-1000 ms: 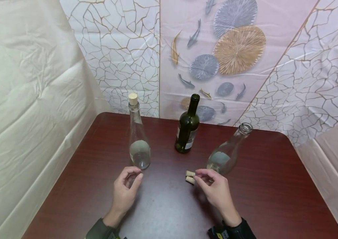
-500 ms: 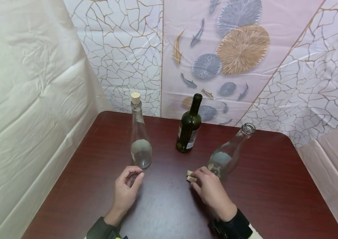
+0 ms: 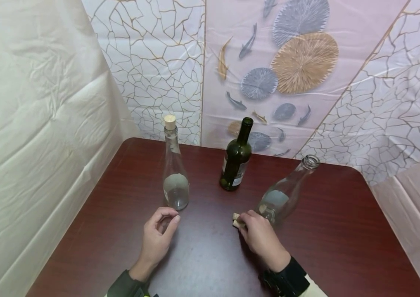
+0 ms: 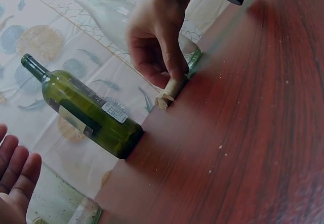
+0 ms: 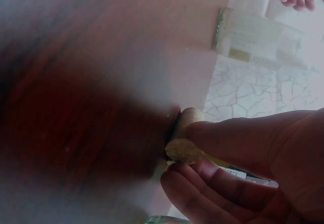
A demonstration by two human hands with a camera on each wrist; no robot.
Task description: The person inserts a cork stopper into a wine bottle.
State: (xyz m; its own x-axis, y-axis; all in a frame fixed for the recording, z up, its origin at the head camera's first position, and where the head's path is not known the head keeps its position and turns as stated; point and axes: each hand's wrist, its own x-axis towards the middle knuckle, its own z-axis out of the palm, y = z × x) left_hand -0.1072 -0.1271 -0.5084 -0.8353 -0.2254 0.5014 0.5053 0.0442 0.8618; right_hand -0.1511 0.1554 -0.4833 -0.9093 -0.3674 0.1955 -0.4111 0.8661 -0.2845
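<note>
Cork (image 3: pixel 237 224), right of centre at the table (image 3: pixel 202 255), beside a second cork (image 3: pixel 235 216). From left: left hand (image 3: pixel 156 238), fingers loosely curved, near a standing clear bottle (image 3: pixel 175 181) topped with a stopper (image 3: pixel 170 122); upright green bottle (image 3: pixel 237 156), farther back; right hand (image 3: pixel 262 239), thumb and fingers pinching the near cork; open-mouthed bottle (image 3: pixel 285 192), just beyond that hand

At the right, we see the right hand (image 4: pixel 157 37) pinching a pale cork (image 4: pixel 174 86) on the red-brown table (image 4: pixel 248 128), a clear bottle (image 4: pixel 109 19) behind it. Left of these stands a labelled green bottle (image 4: pixel 91 114). Leftmost, we find the left hand (image 4: pixel 17 176), fingers loosely bent, near a second clear bottle (image 4: pixel 58 198), only partly in view.
</note>
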